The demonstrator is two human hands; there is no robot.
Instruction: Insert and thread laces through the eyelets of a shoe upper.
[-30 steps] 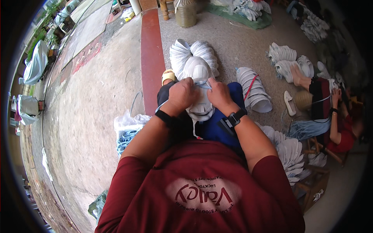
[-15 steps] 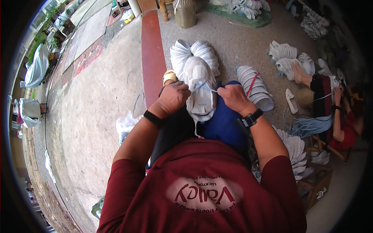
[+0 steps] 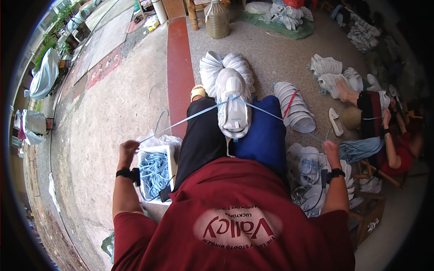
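Observation:
A white sneaker (image 3: 234, 113) rests between my knees, its sole end toward my body. Through its upper runs a light blue shoelace (image 3: 194, 118), drawn out to both sides in a wide V. Far out at the left, my left hand (image 3: 128, 152) is closed on one end of the lace, above a white box. My right hand (image 3: 332, 151), out at the right, grips the other end, which looks thin and blurred near the fingers. Both hands are well apart from the shoe.
The white box (image 3: 172, 165) at my left holds many blue laces (image 3: 155, 171). Stacked white shoe uppers (image 3: 294, 108) lie at right, with more beyond the sneaker (image 3: 211, 67). A co-worker (image 3: 398, 151) sits at far right beside a blue lace bundle (image 3: 359, 149). A large jug (image 3: 217, 20) stands ahead.
Both hands have moved from close beside the shoe outward and back toward my body, pulling the lace out long on each side. The white box of laces has come into view.

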